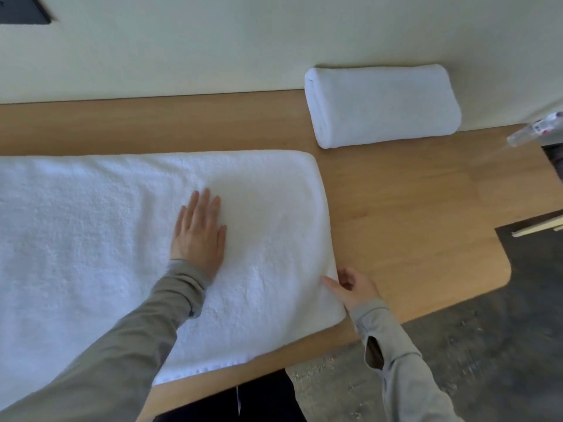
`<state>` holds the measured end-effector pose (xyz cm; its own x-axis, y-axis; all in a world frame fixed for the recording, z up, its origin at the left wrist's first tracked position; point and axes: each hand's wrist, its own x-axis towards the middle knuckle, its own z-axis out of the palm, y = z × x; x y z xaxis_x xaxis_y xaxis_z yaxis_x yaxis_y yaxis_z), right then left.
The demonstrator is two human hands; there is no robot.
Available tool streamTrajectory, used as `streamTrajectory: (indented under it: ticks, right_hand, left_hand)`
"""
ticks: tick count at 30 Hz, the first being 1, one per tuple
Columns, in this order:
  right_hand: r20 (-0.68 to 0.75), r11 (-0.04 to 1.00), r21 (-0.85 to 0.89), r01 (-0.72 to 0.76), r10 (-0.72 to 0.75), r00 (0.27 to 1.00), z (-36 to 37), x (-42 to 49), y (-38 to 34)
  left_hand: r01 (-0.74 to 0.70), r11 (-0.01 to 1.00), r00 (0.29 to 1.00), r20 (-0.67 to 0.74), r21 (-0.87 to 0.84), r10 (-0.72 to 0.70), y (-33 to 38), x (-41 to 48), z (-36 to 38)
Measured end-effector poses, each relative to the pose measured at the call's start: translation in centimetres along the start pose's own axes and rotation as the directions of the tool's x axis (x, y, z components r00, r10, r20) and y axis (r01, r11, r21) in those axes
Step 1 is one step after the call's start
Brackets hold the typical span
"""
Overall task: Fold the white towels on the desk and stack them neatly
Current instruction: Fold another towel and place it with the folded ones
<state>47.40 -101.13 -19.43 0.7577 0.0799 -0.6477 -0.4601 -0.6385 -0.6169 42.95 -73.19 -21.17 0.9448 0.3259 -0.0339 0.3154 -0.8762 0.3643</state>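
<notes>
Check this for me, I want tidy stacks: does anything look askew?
Nothing stands out. The spread towel lies flat under the left hand, and the folded towel sits neatly by the wall.

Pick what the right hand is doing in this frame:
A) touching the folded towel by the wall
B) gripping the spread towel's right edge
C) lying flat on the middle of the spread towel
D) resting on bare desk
B: the right hand pinches the right edge of the spread towel, thumb on top.

Plain room: wooden desk [396, 208], pale wall [213, 50].
</notes>
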Motion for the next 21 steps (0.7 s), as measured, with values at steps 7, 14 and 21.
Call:
streamTrajectory:
  ticks: [7, 14, 21]
  right_hand:
    - [-0.028, 0.989, 0.145, 0.028, -0.024, 0.999, 0.3, -2.6, -1.9]
    - [0.123, 0.800, 0.599, 0.029, -0.128, 0.984, 2.0, -3.0, -5.3]
    - [-0.115, 0.922, 0.386, -0.014, 0.063, 0.991, 3.4, -2.0, -1.1]
  left_hand:
    - [-0.328, 0.886, 0.887, 0.216, -0.327, 0.408, 10.6, -9.7, 1.6]
    - [0.470, 0.569, 0.882, 0.339, -0.675, -0.326, 10.8, -9.5, 1.5]
    - [0.607, 0.005, 0.710, 0.540, -0.795, -0.452, 7.9, -7.4, -0.9]
